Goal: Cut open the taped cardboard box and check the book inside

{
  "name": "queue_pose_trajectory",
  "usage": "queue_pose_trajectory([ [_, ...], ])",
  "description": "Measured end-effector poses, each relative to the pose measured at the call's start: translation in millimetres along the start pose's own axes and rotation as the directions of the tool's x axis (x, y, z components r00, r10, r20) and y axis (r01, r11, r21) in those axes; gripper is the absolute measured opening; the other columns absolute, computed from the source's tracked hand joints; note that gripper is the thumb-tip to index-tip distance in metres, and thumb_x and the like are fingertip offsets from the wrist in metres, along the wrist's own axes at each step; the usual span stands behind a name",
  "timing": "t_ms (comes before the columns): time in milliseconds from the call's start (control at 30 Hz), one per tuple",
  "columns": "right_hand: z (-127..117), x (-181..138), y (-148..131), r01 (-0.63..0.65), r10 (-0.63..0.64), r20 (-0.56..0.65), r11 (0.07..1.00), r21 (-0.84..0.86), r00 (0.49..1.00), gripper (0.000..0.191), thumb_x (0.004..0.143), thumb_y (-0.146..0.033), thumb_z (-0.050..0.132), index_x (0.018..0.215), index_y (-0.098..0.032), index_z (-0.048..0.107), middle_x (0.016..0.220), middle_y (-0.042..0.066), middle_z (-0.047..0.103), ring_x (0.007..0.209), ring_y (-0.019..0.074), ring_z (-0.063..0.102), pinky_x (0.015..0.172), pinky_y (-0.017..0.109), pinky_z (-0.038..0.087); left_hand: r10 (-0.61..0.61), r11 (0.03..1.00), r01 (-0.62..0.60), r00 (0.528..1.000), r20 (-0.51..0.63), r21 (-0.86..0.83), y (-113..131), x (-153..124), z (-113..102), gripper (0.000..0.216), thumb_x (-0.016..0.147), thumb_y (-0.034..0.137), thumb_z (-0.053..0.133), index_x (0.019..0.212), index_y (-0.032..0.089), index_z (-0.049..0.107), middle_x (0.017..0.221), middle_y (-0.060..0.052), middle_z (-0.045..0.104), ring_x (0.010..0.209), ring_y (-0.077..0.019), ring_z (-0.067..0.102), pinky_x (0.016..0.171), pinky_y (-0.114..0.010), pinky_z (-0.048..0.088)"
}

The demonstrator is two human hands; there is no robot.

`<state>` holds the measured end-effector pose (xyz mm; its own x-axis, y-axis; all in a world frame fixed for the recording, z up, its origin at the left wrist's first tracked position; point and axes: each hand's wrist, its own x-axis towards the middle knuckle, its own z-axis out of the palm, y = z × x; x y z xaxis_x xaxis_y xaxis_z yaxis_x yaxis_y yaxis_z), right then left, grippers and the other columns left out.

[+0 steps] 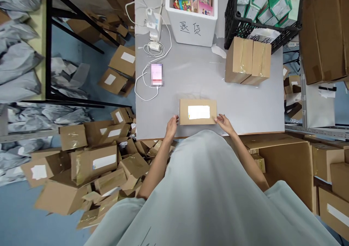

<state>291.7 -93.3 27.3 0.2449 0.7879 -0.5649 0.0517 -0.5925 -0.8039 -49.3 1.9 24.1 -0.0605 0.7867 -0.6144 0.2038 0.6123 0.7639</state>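
Note:
A small brown cardboard box [184,112] with a white label [199,112] lies near the front edge of the grey table, between my two hands. My left hand [171,127] is just off the box's left end, fingers loosely bent and slightly apart, with nothing visible in them. At the other end, my right hand [224,123] has its thumb and fingers on the lower right corner of the box. A faint clear plastic sheet or film appears behind the box, too indistinct to make out.
Two taped cartons [247,61] stand at the table's right, before a black crate [230,24] of green-white boxes. A white bin [195,31] holds colourful packs. Left are a phone [157,74], cables and a power strip [154,26]. Discarded boxes [94,162] pile on the floor at left.

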Motion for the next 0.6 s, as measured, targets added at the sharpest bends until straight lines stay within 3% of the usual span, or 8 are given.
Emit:
queue_pose_trajectory([
  [300,14,-19,-7,0.032,-0.032,0.075,0.999,0.003,0.997,0.101,0.076,-0.080,0.090,0.153,-0.021,0.065,0.160,0.020,0.067,0.153,0.0377,0.061,0.124,0.057,0.056,-0.010,1.000,0.010,1.000,0.025,0.005,-7,-15,5,0.066,0.107,0.074,0.045,0.125,0.020,0.078,0.143,-0.022,0.078,0.142,-0.0365,0.070,0.120,-0.060,0.056],
  [600,-6,-22,-51,0.172,-0.174,-0.017,0.983,-0.056,0.985,0.100,0.082,-0.082,0.084,0.159,-0.023,0.061,0.163,0.021,0.064,0.155,0.0395,0.059,0.126,0.060,0.053,0.161,0.986,-0.159,0.986,0.036,-0.051,34,-29,1,0.081,0.106,0.083,0.044,0.138,0.015,0.075,0.154,-0.024,0.070,0.148,-0.0386,0.066,0.120,-0.056,0.056],
])
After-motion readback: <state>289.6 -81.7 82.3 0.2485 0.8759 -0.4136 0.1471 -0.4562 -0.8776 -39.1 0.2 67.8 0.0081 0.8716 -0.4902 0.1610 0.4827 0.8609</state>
